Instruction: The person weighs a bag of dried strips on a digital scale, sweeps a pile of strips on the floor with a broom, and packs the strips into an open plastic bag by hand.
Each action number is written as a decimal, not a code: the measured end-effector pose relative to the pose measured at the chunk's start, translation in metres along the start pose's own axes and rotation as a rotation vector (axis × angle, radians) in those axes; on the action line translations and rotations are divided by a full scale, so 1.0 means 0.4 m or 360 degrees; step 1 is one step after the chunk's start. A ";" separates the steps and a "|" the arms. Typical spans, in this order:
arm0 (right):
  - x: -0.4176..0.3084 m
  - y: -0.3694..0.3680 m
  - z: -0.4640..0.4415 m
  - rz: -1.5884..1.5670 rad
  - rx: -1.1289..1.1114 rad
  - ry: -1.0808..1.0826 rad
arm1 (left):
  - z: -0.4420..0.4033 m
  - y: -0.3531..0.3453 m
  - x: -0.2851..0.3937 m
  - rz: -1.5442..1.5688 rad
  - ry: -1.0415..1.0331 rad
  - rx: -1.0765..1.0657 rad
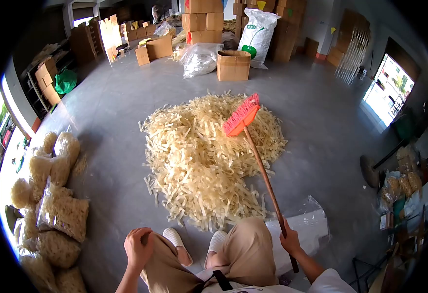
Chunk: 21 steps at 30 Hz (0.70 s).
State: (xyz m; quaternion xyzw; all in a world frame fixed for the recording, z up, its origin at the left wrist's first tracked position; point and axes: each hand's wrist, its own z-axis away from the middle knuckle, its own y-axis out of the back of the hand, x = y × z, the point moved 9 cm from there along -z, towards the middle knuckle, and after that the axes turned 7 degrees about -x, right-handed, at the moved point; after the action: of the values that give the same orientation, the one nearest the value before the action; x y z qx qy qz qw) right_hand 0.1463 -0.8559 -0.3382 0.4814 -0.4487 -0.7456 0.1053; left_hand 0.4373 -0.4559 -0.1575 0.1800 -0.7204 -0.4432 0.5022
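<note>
My right hand [290, 238] is wrapped round the wooden handle of a broom [267, 183]. The broom's red head [243, 116], with pink bristles pointing up and left, is over the upper right part of a large heap of pale, dry strips [199, 161] on the floor. On my left knee rests my left hand [139, 244], its fingers curled, and what they hold, if anything, is hidden.
Filled clear bags [62, 212] are piled at the left. A clear plastic sheet [304, 227] lies beside my right knee. Behind the heap stand a cardboard box [233, 66] and a white sack [258, 36]. More bags [404, 184] sit at the right.
</note>
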 end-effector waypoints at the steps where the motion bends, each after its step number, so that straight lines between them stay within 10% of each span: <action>1: -0.002 0.009 0.034 -0.0009 0.0000 -0.0017 | 0.000 -0.005 0.004 -0.0007 -0.0007 -0.0016; 21: 0.078 0.072 0.157 -0.1096 0.0260 -0.0381 | 0.013 0.004 -0.026 -0.0023 0.0062 0.0037</action>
State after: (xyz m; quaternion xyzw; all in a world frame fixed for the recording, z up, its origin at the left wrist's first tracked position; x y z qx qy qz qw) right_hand 0.0711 -0.8552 -0.3271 0.5202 -0.3276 -0.7501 -0.2436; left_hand 0.4375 -0.4454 -0.1625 0.1996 -0.7143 -0.4347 0.5108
